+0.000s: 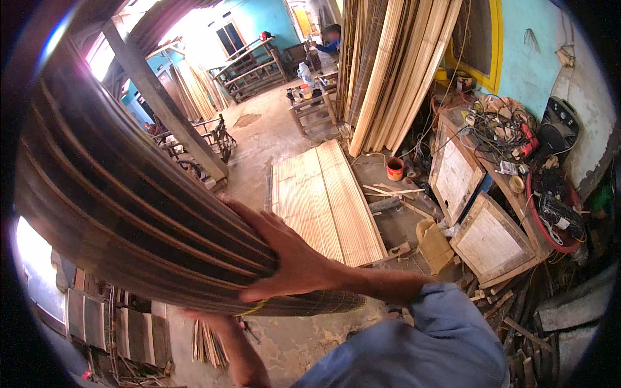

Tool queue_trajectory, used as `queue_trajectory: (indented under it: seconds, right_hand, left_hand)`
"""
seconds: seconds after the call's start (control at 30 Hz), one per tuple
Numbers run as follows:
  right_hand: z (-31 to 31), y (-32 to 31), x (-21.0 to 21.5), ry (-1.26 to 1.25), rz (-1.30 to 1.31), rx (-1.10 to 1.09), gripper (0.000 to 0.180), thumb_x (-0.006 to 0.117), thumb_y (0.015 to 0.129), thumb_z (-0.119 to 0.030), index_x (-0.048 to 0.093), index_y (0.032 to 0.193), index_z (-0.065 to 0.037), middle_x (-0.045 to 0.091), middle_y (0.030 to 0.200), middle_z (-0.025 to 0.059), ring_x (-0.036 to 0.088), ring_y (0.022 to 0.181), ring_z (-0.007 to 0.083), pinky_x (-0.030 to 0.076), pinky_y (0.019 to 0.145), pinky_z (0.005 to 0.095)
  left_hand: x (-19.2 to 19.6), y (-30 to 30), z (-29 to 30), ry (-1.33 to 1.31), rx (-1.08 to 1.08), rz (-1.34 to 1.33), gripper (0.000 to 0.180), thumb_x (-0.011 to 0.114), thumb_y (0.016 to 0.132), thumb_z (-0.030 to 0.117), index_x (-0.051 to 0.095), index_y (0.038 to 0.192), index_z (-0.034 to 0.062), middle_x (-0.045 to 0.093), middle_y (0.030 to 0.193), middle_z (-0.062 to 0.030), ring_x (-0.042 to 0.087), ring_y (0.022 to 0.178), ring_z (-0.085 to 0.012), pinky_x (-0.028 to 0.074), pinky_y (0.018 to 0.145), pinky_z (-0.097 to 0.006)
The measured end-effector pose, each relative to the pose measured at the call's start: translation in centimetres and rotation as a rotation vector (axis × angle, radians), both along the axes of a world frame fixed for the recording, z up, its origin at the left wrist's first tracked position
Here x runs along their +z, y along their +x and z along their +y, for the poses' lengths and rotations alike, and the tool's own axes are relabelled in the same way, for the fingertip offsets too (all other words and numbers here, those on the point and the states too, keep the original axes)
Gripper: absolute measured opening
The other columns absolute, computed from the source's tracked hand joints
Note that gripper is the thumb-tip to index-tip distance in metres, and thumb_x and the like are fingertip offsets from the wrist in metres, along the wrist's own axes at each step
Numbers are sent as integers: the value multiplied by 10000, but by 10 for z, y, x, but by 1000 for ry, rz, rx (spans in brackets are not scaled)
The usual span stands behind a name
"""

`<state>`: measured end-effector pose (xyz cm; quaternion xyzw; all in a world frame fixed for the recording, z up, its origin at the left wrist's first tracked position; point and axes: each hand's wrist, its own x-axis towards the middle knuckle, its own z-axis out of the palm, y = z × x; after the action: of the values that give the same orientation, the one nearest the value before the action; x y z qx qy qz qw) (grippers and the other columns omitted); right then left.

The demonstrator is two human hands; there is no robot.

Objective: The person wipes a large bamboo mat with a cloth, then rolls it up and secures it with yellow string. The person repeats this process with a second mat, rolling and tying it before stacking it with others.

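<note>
Left of the pale slatted panel (326,200), the dark slatted roll (142,194) slants up leftward along its length. My right hand (297,255), nearer the panel, grasps its side, fingers spread; my left hand (215,321) is underneath, grip hidden, I can't tell.

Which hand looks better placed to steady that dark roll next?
Probably the right hand: it lies spread against the dark roll, while the left hand shows only partly near the roll's lower edge.

The right sleeve (460,320) is grey-blue, plain and loose; beyond this sleeve, the forearm (381,284) and right hand (296,257) are bare.
</note>
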<state>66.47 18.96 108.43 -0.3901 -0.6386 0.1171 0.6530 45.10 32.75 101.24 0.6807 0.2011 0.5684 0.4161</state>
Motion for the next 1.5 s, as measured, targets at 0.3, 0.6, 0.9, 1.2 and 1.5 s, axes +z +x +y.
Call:
queue_trajectory:
  seconds: [0.3, 0.6, 0.9, 1.2, 1.5]
  right_hand:
    - [15, 7, -112, -122, 133, 224, 1153, 830, 728, -540, 227, 1562, -20, 406, 1498, 231, 408, 1398, 343, 326, 1155, 457]
    - [9, -12, -77, -14, 364, 372, 1111, 818, 766, -485, 226, 1552, 31, 405, 1518, 236, 398, 1412, 317, 294, 1170, 423]
    - [33, 9, -12, 9, 292, 581, 1036, 639, 886, -617, 197, 1564, 30, 380, 1543, 228, 374, 1424, 283, 288, 1168, 432]
    - [28, 15, -134, -142, 246, 460, 936, 298, 959, -732, 387, 1486, 37, 500, 1449, 237, 476, 1352, 335, 372, 1099, 464]
    - [33, -24, -136, -116, 190, 340, 899, 357, 960, -709, 359, 1499, 12, 501, 1398, 247, 498, 1269, 385, 329, 1105, 500]
  left_hand:
    - [-181, -35, 3, -541, -154, -7, 453, 599, 961, 399, 598, 1251, 51, 624, 1257, -71, 600, 1146, -261, 476, 980, -449]
    - [-141, 8, -9, -355, -63, -147, 575, 756, 822, 303, 549, 1289, 39, 613, 1276, -84, 570, 1170, -299, 510, 933, -536]
    - [-34, -17, -43, 29, 413, 373, 904, 801, 787, 487, 397, 1488, 84, 473, 1465, -163, 471, 1319, -377, 367, 1086, -580]
    - [-187, -21, -75, 19, 521, 429, 621, 484, 1026, 424, 381, 1462, -5, 466, 1451, -201, 483, 1305, -366, 353, 1103, -528]
    - [-169, 38, 54, -992, -1080, 548, 522, 404, 1055, 371, 480, 1380, -30, 546, 1373, -202, 520, 1269, -332, 370, 1100, -480]
